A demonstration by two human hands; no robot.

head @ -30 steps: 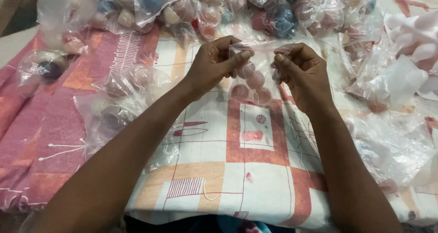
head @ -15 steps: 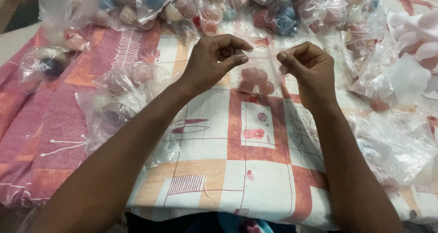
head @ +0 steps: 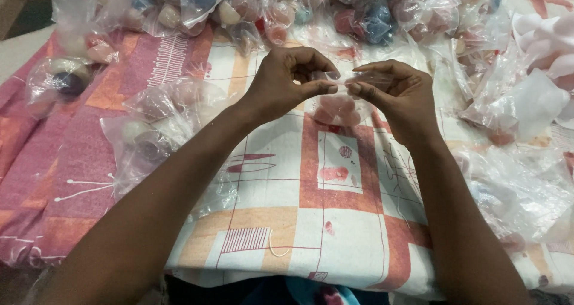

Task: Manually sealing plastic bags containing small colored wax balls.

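clear bag [head: 341,105], pink balls; orange-white patterned cloth [head: 335,221]

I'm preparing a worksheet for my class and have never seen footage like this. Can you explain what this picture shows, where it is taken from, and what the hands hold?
There is no machine here: a person wears a camera on the head, looking down at their own arms. The left hand and right hand pinch the top of a small clear plastic bag of pinkish round balls between them. Below lies a patterned white, orange and pink cloth. Many more clear bags of coloured balls lie around.
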